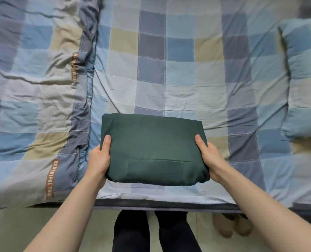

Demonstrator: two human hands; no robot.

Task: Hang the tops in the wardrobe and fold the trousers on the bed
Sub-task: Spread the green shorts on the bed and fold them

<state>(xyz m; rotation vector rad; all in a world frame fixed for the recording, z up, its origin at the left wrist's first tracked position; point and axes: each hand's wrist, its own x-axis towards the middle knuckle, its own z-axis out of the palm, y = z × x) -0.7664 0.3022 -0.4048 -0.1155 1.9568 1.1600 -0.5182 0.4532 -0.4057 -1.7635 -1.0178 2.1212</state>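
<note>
Both arms reach forward, left hand (98, 160) and right hand (210, 157) gripping opposite ends of the folded green trousers (152, 150), thumbs on top, near the bed (187, 84) edge.

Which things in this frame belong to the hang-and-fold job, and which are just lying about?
Part of the job:
- folded green trousers, gripped at both ends
- left hand
- right hand
- checked bed sheet they lie on

Just lying about:
- bunched quilt, on the left
- pillow, on the right
- slippers on the floor
</note>
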